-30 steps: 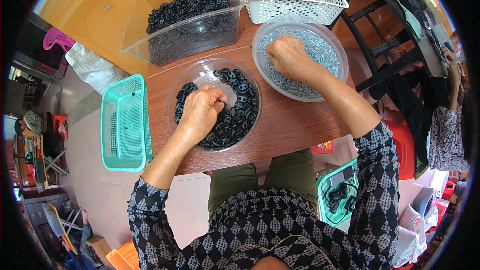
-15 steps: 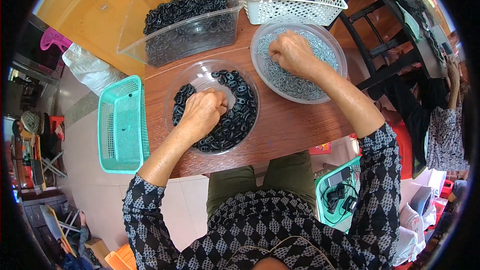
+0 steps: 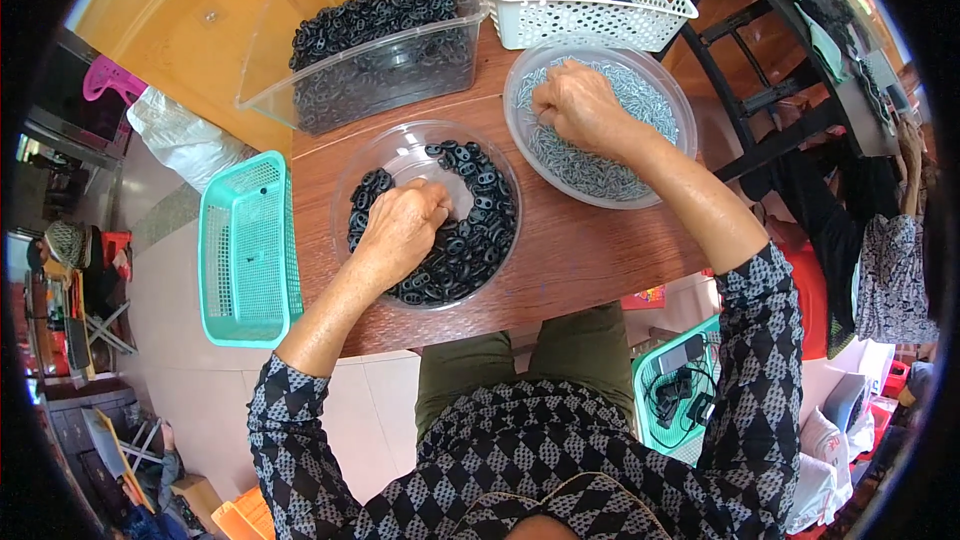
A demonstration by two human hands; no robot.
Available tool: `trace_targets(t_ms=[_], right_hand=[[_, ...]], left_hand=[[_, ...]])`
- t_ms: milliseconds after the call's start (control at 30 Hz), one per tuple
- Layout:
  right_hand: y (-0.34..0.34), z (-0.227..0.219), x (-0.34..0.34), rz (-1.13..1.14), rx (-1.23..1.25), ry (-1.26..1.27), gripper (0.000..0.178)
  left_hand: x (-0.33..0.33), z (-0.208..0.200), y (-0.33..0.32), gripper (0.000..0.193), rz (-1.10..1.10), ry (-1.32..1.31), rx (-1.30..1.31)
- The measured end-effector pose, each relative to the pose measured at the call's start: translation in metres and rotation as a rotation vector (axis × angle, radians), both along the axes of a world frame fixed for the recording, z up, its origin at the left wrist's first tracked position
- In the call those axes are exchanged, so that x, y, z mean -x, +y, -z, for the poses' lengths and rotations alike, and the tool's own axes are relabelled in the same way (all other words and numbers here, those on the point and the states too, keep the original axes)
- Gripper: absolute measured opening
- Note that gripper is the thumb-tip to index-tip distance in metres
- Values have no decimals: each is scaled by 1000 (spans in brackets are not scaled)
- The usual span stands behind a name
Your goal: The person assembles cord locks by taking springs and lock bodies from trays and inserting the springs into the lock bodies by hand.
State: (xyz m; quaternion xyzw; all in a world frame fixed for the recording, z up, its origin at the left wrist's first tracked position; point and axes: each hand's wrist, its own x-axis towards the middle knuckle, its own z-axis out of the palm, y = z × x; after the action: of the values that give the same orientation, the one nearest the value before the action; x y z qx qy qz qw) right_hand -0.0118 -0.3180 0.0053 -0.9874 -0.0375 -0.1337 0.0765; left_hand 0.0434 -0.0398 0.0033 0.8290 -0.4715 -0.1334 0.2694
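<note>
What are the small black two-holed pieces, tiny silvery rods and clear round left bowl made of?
Small black two-holed pieces: perhaps smooth plastic or rubber, with soft shine.
Tiny silvery rods: probably shiny metal, judging by their grey glints.
Clear round left bowl: glossy plastic or perhaps glass, transparent with reflections.

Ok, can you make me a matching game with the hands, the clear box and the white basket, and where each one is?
1. left hand
2. right hand
3. clear box
4. white basket

A. over the right bowl
B. table's far right
C. over the left bowl
D. table's far left

Pairs: 1-C, 2-A, 3-D, 4-B
</note>
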Motion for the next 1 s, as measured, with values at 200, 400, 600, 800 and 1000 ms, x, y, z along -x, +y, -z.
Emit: trace_targets(t_ms=[200, 400, 600, 800, 1000], right_hand=[[5, 3, -2, -2, 2, 35, 5], [1, 3, -7, 35, -32, 2, 4], [4, 7, -13, 43, -3, 34, 8], [6, 17, -19, -16, 87, -31, 10], [6, 19, -24, -15, 93, 4, 9]], left_hand=[[0, -2, -1, 12, -27, 41, 17], [0, -1, 1, 12, -56, 146, 62], [1, -5, 0, 11, -96, 162, 104], [-8, -4, 4, 12, -173, 141, 144], [-26, -4, -4, 12, -237, 85, 113]])
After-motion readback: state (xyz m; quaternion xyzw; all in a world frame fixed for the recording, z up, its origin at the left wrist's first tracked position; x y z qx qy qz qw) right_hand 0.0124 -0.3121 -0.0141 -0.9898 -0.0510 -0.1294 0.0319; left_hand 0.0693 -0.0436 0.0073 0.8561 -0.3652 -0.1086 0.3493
